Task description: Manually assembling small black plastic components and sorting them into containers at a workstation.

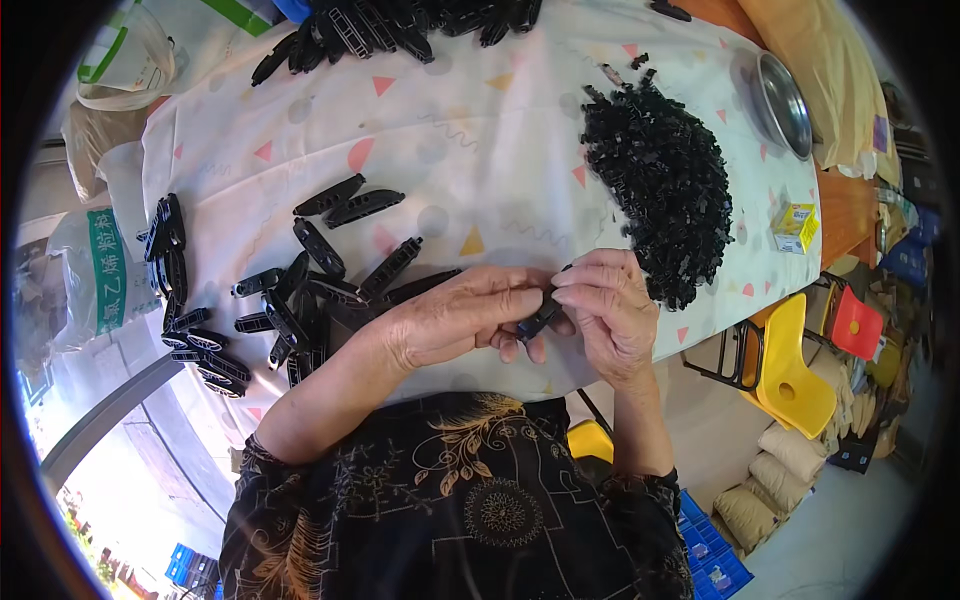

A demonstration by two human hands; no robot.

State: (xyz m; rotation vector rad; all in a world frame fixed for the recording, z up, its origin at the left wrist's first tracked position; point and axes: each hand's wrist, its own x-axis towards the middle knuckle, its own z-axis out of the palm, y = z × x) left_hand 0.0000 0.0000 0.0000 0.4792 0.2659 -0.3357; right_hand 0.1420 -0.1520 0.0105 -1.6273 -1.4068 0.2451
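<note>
Tablecloth (pixel 520 165) bare beyond left hand (pixel 447 321), edge near.

A round metal bowl (pixel 783 106) and a small yellow box (pixel 795 228) rest near the right edge of the patterned tablecloth (pixel 530 150); a yellow chair (pixel 785 378), a red chair (pixel 857 326), tan sacks (pixel 748 513) and a blue crate (pixel 714 560) are positioned beyond it.

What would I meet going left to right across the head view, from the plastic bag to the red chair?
Green-banded plastic bag, leftmost group of long black parts, left hand, right hand, heap of small black pieces, metal bowl, red chair.
</note>
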